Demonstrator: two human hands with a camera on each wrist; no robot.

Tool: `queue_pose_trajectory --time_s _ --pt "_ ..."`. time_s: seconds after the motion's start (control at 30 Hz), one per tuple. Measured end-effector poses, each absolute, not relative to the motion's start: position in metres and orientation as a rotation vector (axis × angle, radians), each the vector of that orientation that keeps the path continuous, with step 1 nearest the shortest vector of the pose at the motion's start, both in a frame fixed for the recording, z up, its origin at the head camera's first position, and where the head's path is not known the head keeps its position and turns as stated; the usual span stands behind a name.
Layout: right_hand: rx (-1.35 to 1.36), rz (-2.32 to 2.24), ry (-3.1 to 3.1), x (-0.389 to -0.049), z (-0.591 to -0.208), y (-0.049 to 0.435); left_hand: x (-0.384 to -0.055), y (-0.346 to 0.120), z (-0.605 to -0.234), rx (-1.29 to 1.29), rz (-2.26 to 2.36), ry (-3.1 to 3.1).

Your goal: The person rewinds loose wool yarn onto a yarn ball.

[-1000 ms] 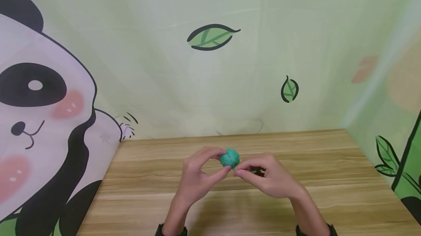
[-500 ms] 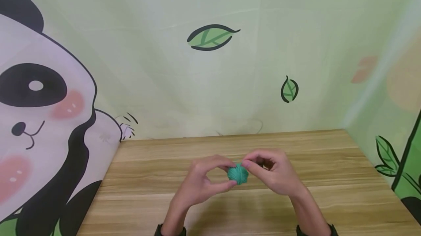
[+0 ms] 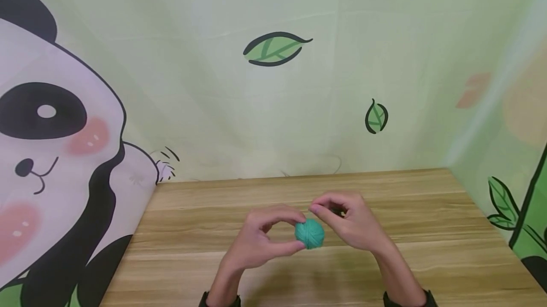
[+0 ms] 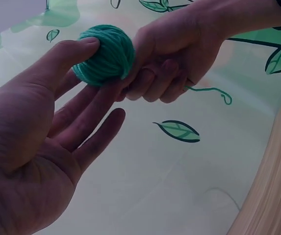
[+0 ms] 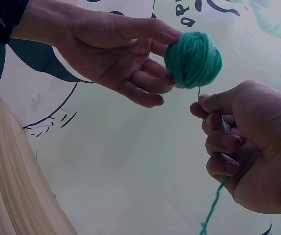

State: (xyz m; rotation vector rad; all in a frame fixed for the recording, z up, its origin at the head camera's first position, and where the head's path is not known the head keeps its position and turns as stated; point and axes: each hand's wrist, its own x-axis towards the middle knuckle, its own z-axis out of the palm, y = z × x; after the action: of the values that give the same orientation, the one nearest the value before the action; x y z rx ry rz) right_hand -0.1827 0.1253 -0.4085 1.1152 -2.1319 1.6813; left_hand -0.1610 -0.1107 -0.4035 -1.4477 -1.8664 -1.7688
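A small ball of green yarn [image 3: 309,234] is pinched between the thumb and fingers of my left hand [image 3: 260,238], over the middle of the table. In the left wrist view my thumb presses one side of the ball [image 4: 108,56], and the lower fingers stretch out loosely. My right hand [image 3: 354,224] is just above and right of the ball. Its thumb and index finger pinch the yarn strand, and the other fingers curl over it. In the right wrist view a short taut length links ball and fingertips, while the loose tail [image 5: 213,208] hangs below the right hand.
A wooden table [image 3: 192,231] lies under both hands. Behind it hangs a pale green cloth backdrop [image 3: 205,98] printed with leaves. A large printed panda [image 3: 64,164] covers the left side, and more printed leaves are on the right side.
The ball has shifted right and nearer to me with my left hand, and it has turned. My right fingertips have gone from the ball's near side to its far side.
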Motion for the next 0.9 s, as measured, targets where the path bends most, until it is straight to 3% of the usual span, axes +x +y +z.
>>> queue_pose_trajectory --time_s 0.37,0.63,0.9 --pt "1.128 1.543 -2.357 -0.185 -0.410 0.127 -0.161 -0.110 -0.402 -1.240 -1.807 -1.839" --pt "1.369 1.515 -2.349 -0.183 -0.411 0.124 -0.165 -0.107 -0.398 -1.026 -1.512 -1.902" --pt "1.403 1.559 -2.202 -0.173 -0.400 0.122 -0.166 -0.106 -0.398 -1.007 -1.339 -1.937"
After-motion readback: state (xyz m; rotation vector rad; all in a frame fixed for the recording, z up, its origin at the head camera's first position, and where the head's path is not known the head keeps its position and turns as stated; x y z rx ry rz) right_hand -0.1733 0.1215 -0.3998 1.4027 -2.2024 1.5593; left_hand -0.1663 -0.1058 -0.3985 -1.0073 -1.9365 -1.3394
